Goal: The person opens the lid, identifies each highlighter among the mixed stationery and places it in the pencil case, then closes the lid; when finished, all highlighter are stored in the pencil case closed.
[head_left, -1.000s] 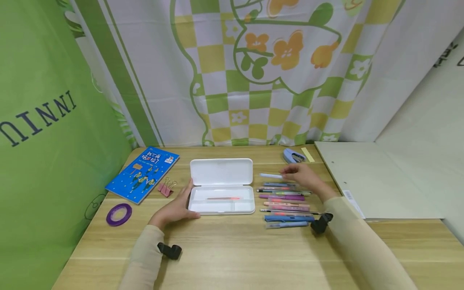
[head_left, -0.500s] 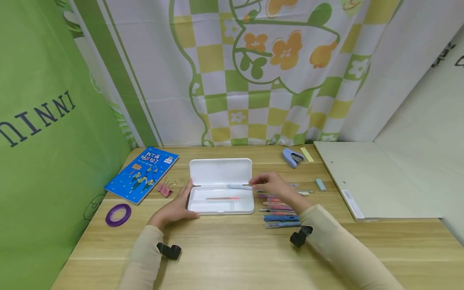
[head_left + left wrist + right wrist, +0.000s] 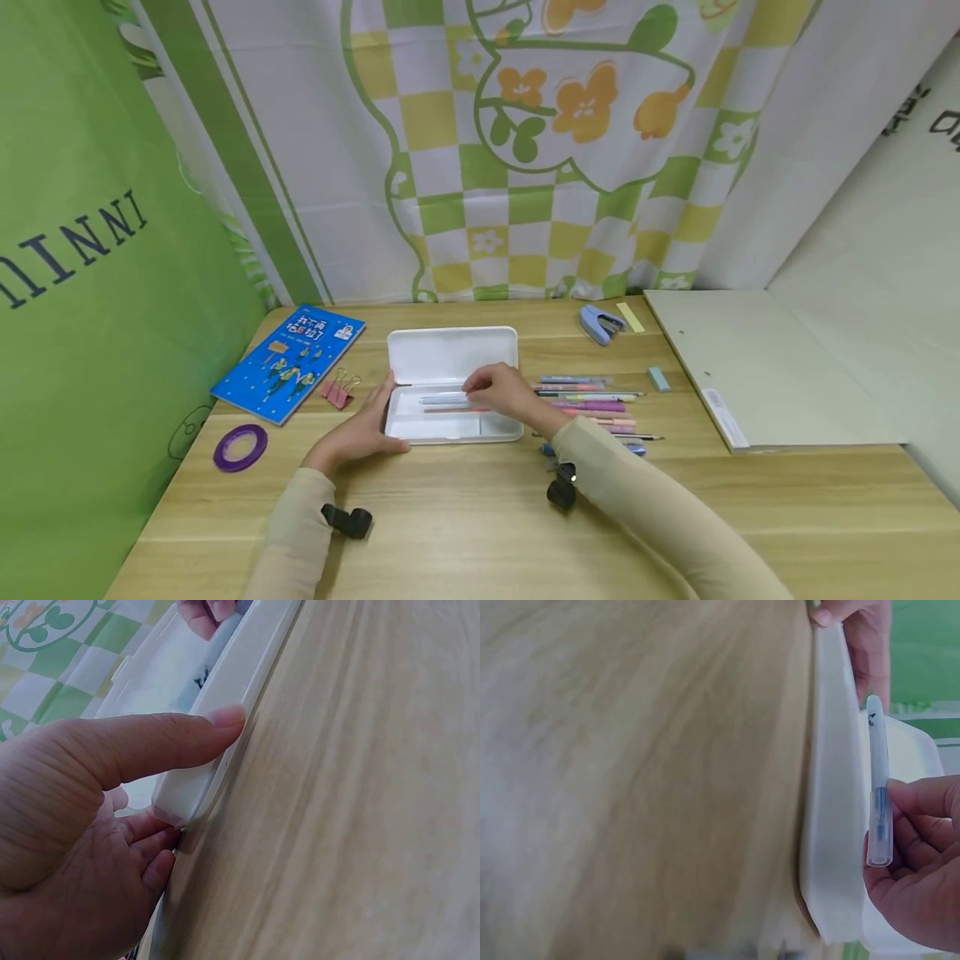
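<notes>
A white pencil case [image 3: 431, 429] lies open on the table, its lid [image 3: 423, 357] raised at the back. My left hand [image 3: 362, 435] holds the case's left end; in the left wrist view the thumb [image 3: 180, 739] lies over the front wall and the other fingers are at the side. Over the tray, my right hand [image 3: 504, 393] pinches a pale pen [image 3: 879, 761] with a clear cap between thumb and fingers. Beneath that pen, a slim stick with a reddish end [image 3: 446, 410] lies in the tray, partly hidden by the right hand.
Right of the case several pens and pencils [image 3: 600, 407] lie in a row, partly under my right forearm. Behind them are a stapler [image 3: 598, 325] and an eraser [image 3: 659, 379]; a large board [image 3: 780, 367] lies further right. A blue book [image 3: 288, 362], binder clip [image 3: 340, 392] and purple tape roll [image 3: 241, 447] are left.
My right hand has carried the pale pen leftward from beyond the row of pens to over the case's tray, uncovering the eraser. My left hand has stayed on the case.
</notes>
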Tool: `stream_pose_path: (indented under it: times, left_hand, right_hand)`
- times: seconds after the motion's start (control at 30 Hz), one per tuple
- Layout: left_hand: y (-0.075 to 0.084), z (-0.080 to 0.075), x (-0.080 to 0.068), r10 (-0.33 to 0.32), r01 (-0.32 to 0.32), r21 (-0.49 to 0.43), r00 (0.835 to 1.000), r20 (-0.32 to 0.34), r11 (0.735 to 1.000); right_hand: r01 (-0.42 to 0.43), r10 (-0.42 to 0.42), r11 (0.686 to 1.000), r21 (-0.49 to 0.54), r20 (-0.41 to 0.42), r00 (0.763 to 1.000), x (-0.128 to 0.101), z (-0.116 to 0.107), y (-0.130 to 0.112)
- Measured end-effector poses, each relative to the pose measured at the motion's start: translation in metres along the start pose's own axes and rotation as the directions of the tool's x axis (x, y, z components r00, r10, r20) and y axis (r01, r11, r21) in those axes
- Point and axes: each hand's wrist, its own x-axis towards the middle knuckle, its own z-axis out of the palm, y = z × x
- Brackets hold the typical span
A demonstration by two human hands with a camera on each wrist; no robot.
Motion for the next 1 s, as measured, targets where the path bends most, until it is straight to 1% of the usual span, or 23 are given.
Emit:
stream_pose_path:
  times: [0.17, 0.27, 0.43, 0.5, 0.6, 0.7, 0.77, 0.8, 1.0]
  left_hand:
    - [-0.002, -0.001, 0.0, -0.002, 0.002, 0.007, 1.0, -0.005, 1.0]
    - [-0.003, -0.002, 0.002, 0.008, -0.008, 0.006, 1.0, -0.009, 1.0]
    - [-0.006, -0.002, 0.002, 0.011, -0.01, 0.004, 1.0, -0.012, 1.0]
    - [-0.007, -0.003, 0.002, 0.007, -0.007, 0.01, 1.0, -0.012, 1.0]
    - [-0.007, -0.003, 0.002, 0.0, 0.0, 0.017, 1.0, -0.011, 1.0]
    - [-0.006, -0.002, 0.001, 0.004, -0.004, 0.024, 1.0, -0.009, 1.0]
    - [-0.005, -0.002, 0.001, -0.002, 0.002, 0.025, 1.0, -0.007, 1.0]
    - [-0.004, -0.001, 0.001, -0.002, 0.002, 0.024, 1.0, -0.006, 1.0]
    - [-0.001, -0.001, -0.001, -0.015, 0.015, 0.01, 1.0, -0.003, 1.0]
  right_hand:
    - [0.013, -0.016, 0.997, -0.082, -0.035, 0.999, 0.005, 0.008, -0.001]
    - [0.02, -0.025, 0.992, -0.123, -0.042, 0.999, 0.007, 0.01, -0.003]
    - [0.044, -0.049, 0.989, -0.141, -0.03, 0.998, 0.006, 0.011, -0.002]
    - [0.043, -0.047, 0.992, -0.117, -0.024, 0.999, 0.006, 0.01, 0.0]
    - [0.014, -0.014, 1.0, -0.01, -0.003, 1.0, 0.005, 0.006, 0.003]
    - [-0.012, 0.01, 0.995, 0.095, 0.018, 1.0, 0.001, -0.003, 0.005]
    - [-0.03, 0.026, 0.989, 0.144, 0.03, 0.999, -0.003, -0.011, 0.006]
    - [-0.026, 0.022, 0.989, 0.146, 0.031, 0.999, -0.005, -0.017, 0.007]
    - [-0.082, 0.079, 0.984, 0.157, 0.025, 0.997, -0.022, -0.056, 0.016]
